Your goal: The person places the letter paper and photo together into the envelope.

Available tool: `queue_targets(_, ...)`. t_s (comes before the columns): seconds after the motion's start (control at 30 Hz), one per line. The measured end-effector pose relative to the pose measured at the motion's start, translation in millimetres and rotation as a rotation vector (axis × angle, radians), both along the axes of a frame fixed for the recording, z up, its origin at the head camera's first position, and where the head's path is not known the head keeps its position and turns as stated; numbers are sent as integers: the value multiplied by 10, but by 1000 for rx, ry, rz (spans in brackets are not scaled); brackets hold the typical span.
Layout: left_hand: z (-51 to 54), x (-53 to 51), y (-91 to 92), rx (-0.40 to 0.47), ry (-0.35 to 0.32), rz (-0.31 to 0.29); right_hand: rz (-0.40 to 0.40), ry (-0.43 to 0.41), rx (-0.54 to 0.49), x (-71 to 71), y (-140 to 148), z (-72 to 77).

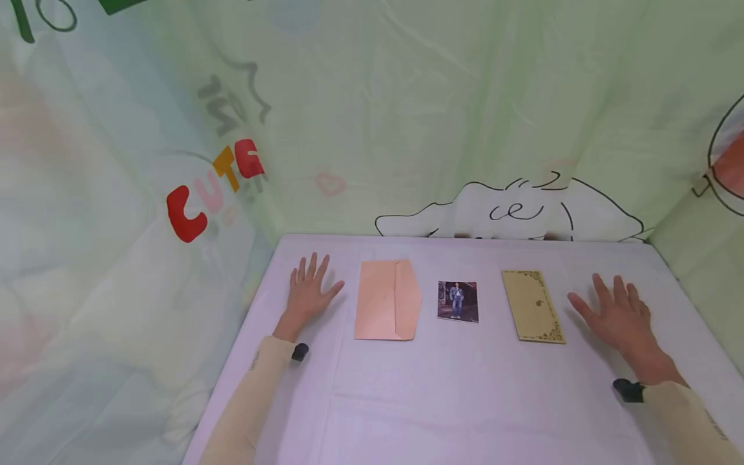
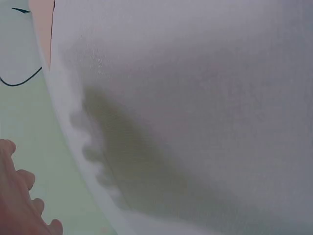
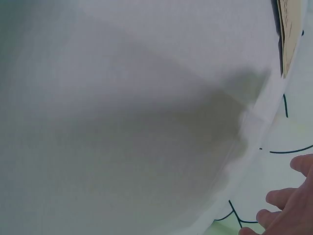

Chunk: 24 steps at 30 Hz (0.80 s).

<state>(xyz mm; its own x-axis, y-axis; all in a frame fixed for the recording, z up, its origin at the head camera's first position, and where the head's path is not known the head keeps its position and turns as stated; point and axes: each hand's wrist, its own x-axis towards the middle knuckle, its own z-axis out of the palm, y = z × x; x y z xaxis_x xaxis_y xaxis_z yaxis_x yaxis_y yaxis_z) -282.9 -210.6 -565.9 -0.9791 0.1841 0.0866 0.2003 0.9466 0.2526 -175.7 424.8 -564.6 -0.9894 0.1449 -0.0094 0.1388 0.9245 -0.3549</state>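
In the head view a pink envelope (image 1: 376,300) lies with its pointed flap to the right. Right of it is a small photo (image 1: 458,301) of a standing figure, then a tan card (image 1: 533,306) with dark ornament along its edges. My left hand (image 1: 308,297), fingers spread, is left of the envelope and holds nothing. The right hand (image 1: 619,320), also spread, is to the right of the card, apart from it. Part of the left hand (image 2: 19,200) shows in the left wrist view, and part of the right hand (image 3: 288,210) in the right wrist view.
A white cloth (image 1: 407,400) covers the table under everything. Behind it hangs a pale green curtain (image 1: 407,116) with line drawings, and a printed curtain with coloured letters (image 1: 187,214) is on the left.
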Motion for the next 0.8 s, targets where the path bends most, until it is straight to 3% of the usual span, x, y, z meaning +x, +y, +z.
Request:
queue_targets(0.5,-75,22,201,-13,29,-48,38,-2,-23,-110,-279,-35)
queue_targets(0.8,-75,50,349,-55,-13,-62,87,4,-61,-167,-438,-57)
